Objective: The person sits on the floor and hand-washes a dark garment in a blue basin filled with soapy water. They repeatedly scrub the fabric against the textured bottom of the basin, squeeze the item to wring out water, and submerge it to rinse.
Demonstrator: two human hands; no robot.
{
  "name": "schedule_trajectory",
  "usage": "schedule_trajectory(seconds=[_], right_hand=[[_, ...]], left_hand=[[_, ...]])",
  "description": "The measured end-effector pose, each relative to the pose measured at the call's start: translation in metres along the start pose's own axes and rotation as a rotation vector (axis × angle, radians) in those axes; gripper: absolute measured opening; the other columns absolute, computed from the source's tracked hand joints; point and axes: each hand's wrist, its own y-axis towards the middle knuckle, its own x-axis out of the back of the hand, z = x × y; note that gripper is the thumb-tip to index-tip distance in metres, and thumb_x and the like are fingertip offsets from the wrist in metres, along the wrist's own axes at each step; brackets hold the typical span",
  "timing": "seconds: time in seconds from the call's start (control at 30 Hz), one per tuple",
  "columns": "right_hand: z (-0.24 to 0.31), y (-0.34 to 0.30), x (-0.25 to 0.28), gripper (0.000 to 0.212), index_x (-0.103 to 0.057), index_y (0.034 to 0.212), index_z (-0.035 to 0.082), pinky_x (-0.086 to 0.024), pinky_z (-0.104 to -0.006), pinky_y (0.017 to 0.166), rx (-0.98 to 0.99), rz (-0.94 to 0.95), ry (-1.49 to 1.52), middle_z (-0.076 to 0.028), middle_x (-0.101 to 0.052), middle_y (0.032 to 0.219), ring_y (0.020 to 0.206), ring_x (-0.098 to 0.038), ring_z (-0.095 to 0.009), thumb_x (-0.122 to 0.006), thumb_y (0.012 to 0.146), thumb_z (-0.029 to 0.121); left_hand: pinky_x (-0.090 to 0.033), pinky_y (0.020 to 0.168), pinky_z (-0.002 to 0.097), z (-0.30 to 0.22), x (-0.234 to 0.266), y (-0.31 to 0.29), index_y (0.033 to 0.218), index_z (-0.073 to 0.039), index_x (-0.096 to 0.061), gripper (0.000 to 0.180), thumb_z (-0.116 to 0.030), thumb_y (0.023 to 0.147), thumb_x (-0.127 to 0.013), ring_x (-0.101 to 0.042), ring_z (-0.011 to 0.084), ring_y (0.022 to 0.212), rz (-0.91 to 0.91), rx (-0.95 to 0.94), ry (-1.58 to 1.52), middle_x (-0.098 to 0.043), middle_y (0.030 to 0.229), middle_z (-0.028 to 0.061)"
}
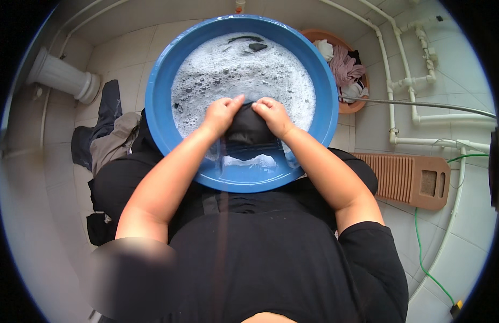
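Note:
Between my knees stands a large round blue tub (pixel 161 102) filled with foamy water (pixel 244 72). My left hand (pixel 222 114) and my right hand (pixel 273 115) are side by side over its near half. Both are closed on a piece of black cloth (pixel 250 129), thumbs pointing toward each other. The cloth hangs down from the fingers toward the tub's near side; its far part goes into the suds. Below it, some ridges show inside the near wall. A bit of dark fabric (pixel 257 47) pokes out of the foam at the far side. What lies under the suds is hidden.
Beyond the tub at right, an orange-brown basin (pixel 313 35) holds pink, white and dark clothes. A brown washboard (pixel 396 177) lies right of my knee, near a green cord (pixel 420 253). Clothes (pixel 113 132) lie on the floor at left, near a white pillar (pixel 63 75). White pipes (pixel 388 91) line the right wall.

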Motion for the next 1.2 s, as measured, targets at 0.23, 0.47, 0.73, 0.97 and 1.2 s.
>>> schedule_trajectory(seconds=[0.23,0.47,0.73,0.97,1.2], right_hand=[[0.042,-0.044,0.038,0.076,-0.040,0.131,0.007,-0.043,-0.0216,0.047,-0.463,0.209,0.297,-0.009,-0.057,0.092,0.072,-0.057,-0.009,-0.045,0.081,0.064],[0.039,-0.048,0.023,0.054,-0.045,0.121,0.001,-0.035,-0.0172,0.039,-0.425,0.212,0.155,-0.003,-0.058,0.069,0.050,-0.051,-0.006,-0.059,0.085,0.038],[0.072,-0.017,-0.013,0.050,-0.057,0.100,0.002,-0.052,-0.0336,0.068,-0.355,0.356,0.843,-0.013,-0.063,0.093,0.081,-0.063,-0.021,-0.046,0.087,0.049],[0.109,0.058,-0.018,0.019,-0.061,0.089,0.000,-0.047,-0.0395,0.087,-0.108,0.266,1.043,-0.014,-0.066,0.089,0.085,-0.063,-0.026,-0.053,0.083,0.016],[0.181,0.074,-0.049,0.023,-0.062,0.091,0.000,-0.044,-0.0379,0.091,0.029,0.347,1.185,-0.012,-0.066,0.094,0.092,-0.061,-0.026,-0.050,0.086,0.019]], left_hand=[[-0.047,0.075,0.0359,-0.041,0.052,-0.052,0.110,-0.008,-0.059,0.067,-0.066,0.079,-0.050,-0.061,0.0181,0.091,0.163,0.538,-0.822,-0.064,0.102,0.0107],[-0.046,0.056,0.0244,-0.069,0.059,-0.069,0.097,-0.008,-0.059,0.025,-0.027,0.082,-0.062,-0.060,0.0117,0.072,0.167,0.251,-0.969,-0.063,0.088,0.0052],[-0.044,0.084,0.0279,-0.123,0.060,-0.100,0.106,-0.005,-0.056,0.033,-0.009,0.074,-0.065,-0.055,0.0147,0.094,0.342,-0.332,-0.725,-0.058,0.099,0.0073],[-0.045,0.066,0.0272,-0.063,0.072,-0.099,0.093,-0.005,-0.057,0.032,-0.024,0.071,-0.071,-0.055,0.0143,0.071,0.388,-0.092,0.164,-0.057,0.079,0.0043],[-0.047,0.083,0.0402,-0.033,0.087,-0.074,0.113,-0.002,-0.054,0.058,-0.040,0.071,-0.067,-0.058,0.0332,0.094,-0.308,-0.302,0.654,-0.060,0.099,0.0187]])
